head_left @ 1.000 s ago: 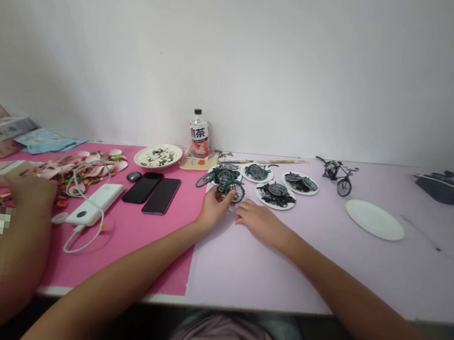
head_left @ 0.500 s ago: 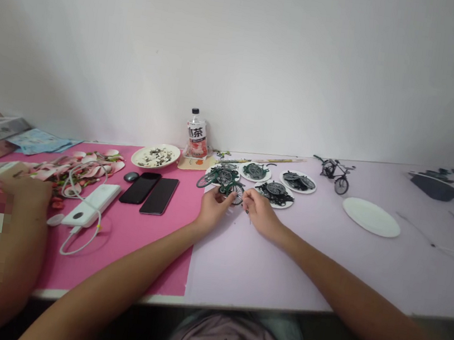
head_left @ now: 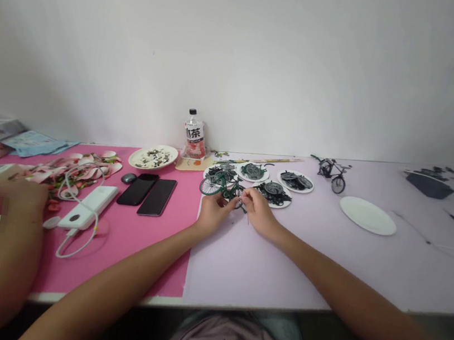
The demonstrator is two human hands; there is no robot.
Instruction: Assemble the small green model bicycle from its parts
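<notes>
A small green toy bicycle (head_left: 211, 184) is held between my hands above the table's middle. My left hand (head_left: 215, 212) is closed on it from below and left. The fingertips of my right hand (head_left: 258, 209) are pinched together at the bicycle's right wheel; a small dark part shows under them, too small to name. Just behind lie white plates of dark green and black bicycle parts: a plate with wheels and small black pieces (head_left: 275, 192), a plate of green frames (head_left: 252, 171) and a plate of dark parts (head_left: 295, 181).
A finished-looking toy bicycle (head_left: 333, 174) stands at the back right, near a bare white plate (head_left: 367, 215). Leftward are two phones (head_left: 158, 197), a white power bank (head_left: 89, 207), pink petals (head_left: 83, 169), a drink bottle (head_left: 195, 136) and another person's arm (head_left: 16, 242).
The green bicycle has turned in my hands, its left wheel now more upright and rounder to view. My right fingers have come closer to the right wheel. The view has shifted slightly.
</notes>
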